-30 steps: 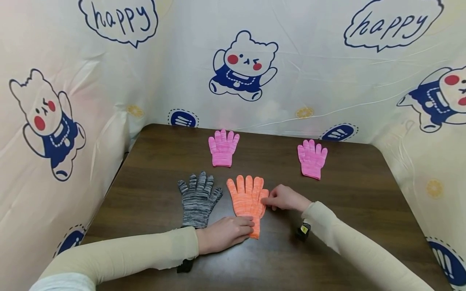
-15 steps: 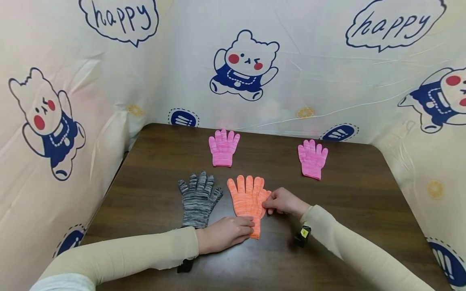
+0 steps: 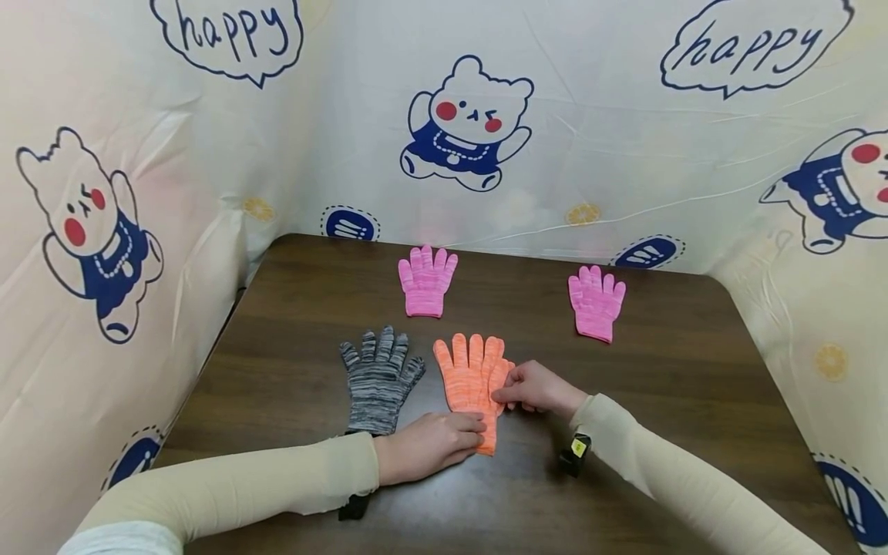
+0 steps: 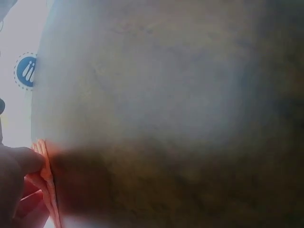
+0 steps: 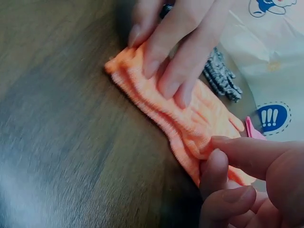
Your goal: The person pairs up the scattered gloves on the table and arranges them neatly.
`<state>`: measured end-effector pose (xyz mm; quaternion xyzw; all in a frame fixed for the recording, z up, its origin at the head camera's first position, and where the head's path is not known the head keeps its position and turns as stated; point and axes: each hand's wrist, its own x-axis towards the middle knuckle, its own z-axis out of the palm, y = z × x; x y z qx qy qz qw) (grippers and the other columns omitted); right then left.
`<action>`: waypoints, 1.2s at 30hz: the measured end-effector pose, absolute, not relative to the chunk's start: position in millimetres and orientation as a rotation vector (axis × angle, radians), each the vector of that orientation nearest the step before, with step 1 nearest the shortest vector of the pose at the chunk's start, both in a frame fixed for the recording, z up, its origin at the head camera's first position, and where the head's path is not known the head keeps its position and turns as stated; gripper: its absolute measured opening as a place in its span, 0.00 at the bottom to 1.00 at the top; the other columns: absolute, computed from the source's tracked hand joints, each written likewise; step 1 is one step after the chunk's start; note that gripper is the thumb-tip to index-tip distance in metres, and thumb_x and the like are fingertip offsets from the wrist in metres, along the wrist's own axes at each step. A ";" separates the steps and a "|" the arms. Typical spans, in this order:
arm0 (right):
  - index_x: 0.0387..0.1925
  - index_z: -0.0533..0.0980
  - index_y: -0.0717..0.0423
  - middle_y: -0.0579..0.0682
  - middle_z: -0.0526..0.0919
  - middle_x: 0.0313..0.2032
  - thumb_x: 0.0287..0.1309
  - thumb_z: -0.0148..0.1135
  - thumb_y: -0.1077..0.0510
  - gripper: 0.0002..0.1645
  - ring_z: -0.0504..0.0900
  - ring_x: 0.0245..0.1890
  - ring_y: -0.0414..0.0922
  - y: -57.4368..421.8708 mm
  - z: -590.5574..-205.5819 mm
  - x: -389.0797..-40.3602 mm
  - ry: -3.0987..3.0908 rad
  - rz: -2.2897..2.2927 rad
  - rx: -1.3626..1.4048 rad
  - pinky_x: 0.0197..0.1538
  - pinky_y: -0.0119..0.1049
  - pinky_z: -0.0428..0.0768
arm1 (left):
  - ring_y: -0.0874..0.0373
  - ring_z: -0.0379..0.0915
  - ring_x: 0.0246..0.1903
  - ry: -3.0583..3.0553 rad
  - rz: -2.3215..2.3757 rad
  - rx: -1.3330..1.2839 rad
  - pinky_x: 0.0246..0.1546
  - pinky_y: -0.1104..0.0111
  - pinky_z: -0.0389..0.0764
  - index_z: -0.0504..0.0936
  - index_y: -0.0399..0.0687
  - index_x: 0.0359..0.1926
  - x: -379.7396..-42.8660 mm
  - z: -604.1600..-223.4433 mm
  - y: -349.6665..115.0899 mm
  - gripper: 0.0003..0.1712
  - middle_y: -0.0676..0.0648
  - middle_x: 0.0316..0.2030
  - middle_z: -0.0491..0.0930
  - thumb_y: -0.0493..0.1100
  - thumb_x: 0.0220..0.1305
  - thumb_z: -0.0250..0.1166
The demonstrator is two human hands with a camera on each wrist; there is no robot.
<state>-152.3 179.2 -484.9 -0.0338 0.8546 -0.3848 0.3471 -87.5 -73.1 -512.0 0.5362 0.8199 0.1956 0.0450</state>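
An orange knitted glove (image 3: 472,381) lies flat near the middle of the table, fingers pointing away from me. My left hand (image 3: 432,449) rests on its cuff; in the right wrist view those fingertips (image 5: 169,89) press down on the fabric. With thumb and forefinger, my right hand (image 3: 537,388) pinches a layer at the glove's right edge, also visible close up in the right wrist view. Two layers show along that edge. Left of it lies a grey-black striped glove (image 3: 378,385), its cuff partly hidden behind my left wrist. Only a sliver of orange glove (image 4: 47,175) shows in the left wrist view.
Two pink gloves lie farther back on the brown table (image 3: 312,293): one pink glove (image 3: 426,284) at the back middle, another pink glove (image 3: 597,304) to the right. A printed curtain (image 3: 583,139) with cartoon bears hangs around the table's back and sides.
My right hand has shifted slightly toward me and left, drawing the pinched edge layer inward over the glove. My left hand has stayed on the cuff. The other gloves lie as before.
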 end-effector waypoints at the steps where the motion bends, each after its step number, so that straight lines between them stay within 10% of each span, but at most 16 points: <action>1: 0.24 0.81 0.56 0.45 0.74 0.17 0.64 0.72 0.50 0.17 0.67 0.15 0.38 179.4 -484.6 -152.4 2.220 -0.997 -0.094 0.20 0.29 0.66 | 0.56 0.74 0.65 2.522 0.582 1.660 0.63 0.66 0.77 0.87 0.49 0.59 -87.2 -512.8 -73.0 0.15 0.51 0.61 0.83 0.44 0.78 0.61; 11: 0.23 0.78 0.58 0.46 0.75 0.18 0.64 0.68 0.54 0.17 0.69 0.18 0.40 187.9 -473.7 -154.1 2.277 -0.956 -0.105 0.25 0.31 0.67 | 0.62 0.71 0.42 2.592 0.517 1.689 0.40 0.75 0.76 0.89 0.55 0.52 -87.0 -513.0 -71.2 0.11 0.53 0.43 0.79 0.45 0.76 0.64; 36: 0.34 0.79 0.55 0.48 0.78 0.26 0.67 0.65 0.55 0.09 0.74 0.26 0.44 190.1 -485.2 -162.3 2.512 -0.918 -0.138 0.31 0.34 0.73 | 0.62 0.73 0.43 2.591 0.519 1.676 0.41 0.75 0.78 0.90 0.55 0.52 -87.5 -510.9 -72.8 0.10 0.55 0.42 0.79 0.46 0.76 0.65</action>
